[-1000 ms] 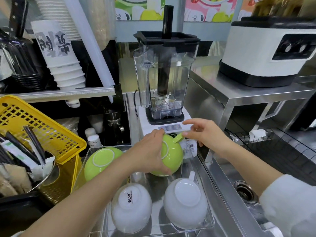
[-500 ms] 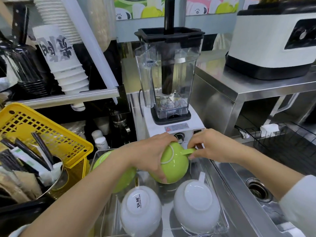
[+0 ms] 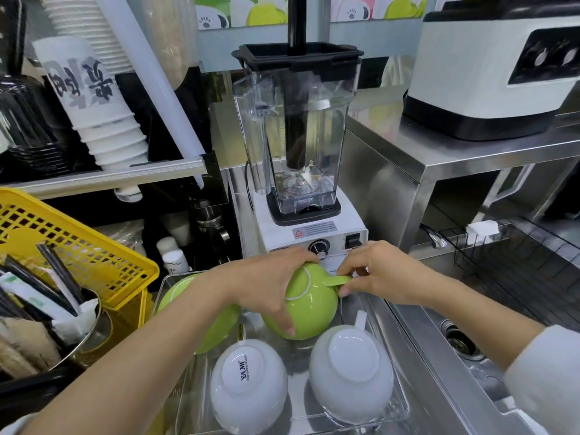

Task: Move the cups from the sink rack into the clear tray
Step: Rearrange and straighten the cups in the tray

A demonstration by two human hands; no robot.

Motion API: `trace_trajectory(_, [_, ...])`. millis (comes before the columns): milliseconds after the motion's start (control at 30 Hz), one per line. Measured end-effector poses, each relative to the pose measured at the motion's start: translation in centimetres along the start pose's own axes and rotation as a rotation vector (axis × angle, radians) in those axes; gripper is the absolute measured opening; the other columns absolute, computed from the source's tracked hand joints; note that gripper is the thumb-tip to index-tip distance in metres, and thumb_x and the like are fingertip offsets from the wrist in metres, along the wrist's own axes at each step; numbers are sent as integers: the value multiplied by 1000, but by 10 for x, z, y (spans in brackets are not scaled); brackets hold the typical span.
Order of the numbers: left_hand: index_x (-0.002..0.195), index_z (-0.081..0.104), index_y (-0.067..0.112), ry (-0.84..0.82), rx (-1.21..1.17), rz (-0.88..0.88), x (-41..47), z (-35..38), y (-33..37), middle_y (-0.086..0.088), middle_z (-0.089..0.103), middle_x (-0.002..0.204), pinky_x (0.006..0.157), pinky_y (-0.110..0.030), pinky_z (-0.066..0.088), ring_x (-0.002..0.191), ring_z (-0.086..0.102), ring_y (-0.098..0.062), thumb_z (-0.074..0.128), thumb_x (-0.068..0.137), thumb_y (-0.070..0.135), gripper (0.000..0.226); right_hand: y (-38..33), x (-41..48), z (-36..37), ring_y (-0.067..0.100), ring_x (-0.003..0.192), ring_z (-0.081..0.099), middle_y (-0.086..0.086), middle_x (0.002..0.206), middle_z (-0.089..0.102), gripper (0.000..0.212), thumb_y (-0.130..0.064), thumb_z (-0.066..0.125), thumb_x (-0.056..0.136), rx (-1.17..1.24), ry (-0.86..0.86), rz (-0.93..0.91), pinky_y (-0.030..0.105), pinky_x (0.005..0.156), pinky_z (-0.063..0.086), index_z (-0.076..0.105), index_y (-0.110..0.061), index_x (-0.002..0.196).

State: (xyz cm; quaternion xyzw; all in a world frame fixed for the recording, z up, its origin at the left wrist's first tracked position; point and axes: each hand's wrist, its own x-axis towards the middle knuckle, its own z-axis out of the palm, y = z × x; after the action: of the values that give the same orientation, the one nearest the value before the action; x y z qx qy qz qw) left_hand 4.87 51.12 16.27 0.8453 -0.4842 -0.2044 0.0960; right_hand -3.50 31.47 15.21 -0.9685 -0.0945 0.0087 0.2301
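Observation:
A green cup (image 3: 314,304) is upside down at the back right of the clear tray (image 3: 398,406). My left hand (image 3: 270,284) wraps over its body. My right hand (image 3: 379,274) pinches its handle, which points right. A second green cup (image 3: 216,324) lies upside down at the tray's back left, mostly hidden by my left forearm. Two white cups stand upside down at the front: one with a printed base (image 3: 248,384) on the left, one (image 3: 351,368) on the right with its handle pointing away from me. The black wire sink rack (image 3: 502,262) is at the right.
A blender (image 3: 298,136) stands right behind the tray. A yellow basket (image 3: 94,255) and a metal pot of utensils (image 3: 47,302) sit to the left. The steel sink with its drain (image 3: 461,340) lies to the right, under a steel shelf carrying a white machine (image 3: 489,76).
Both hands have lowered the green cup a little into the tray's back right corner. The view has moved closer to the tray.

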Motion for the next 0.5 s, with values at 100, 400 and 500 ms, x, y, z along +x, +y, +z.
trace_trajectory(100, [137,23,28,-10,13,-6,1,0,0,10,38,134,104,-29,36,120,40,-10,86,51,39,107,0,0,2,16,81,52,-3,85,63,27,-34,71,75,19,3,32,35,81,45,71,-18,97])
trace_trajectory(400, [138,24,26,-55,-54,-25,6,3,-1,9,34,136,105,-29,33,123,37,-9,86,54,32,104,6,1,12,5,82,36,-18,71,50,21,-37,72,73,5,27,61,12,77,23,73,-23,90])
trace_trajectory(500, [137,26,26,-57,-74,-27,6,3,-2,9,35,135,105,-28,33,122,37,-9,86,55,30,102,7,0,15,23,95,33,-7,83,56,23,-40,70,73,-11,3,110,25,77,22,71,-28,92])
